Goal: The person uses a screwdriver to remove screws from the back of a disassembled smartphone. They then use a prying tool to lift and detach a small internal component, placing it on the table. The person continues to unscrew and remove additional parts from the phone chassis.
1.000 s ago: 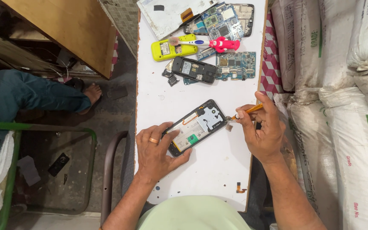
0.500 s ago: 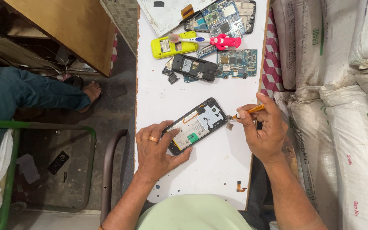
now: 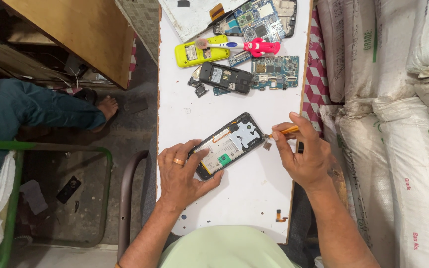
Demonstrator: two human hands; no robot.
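1. Almost nothing has moved since the earlier frame in the head view: both hands keep their places, and the orange tool's tip now sits closer to the upper corner of the opened phone [image 3: 228, 145].
2. Left hand [image 3: 184, 173] is clamped on the phone's lower end, pressing it flat on the white desk [image 3: 244, 193] so it does not slide.
3. Right hand [image 3: 301, 154], near the desk's right edge, pinches the orange tool [image 3: 284, 132] like a pen, for fine control.
4. Spare parts wait at the far edge, out of the way: yellow phone [image 3: 188, 53], black phone [image 3: 224, 77], circuit boards [image 3: 275, 72], toothbrush [image 3: 224, 45].
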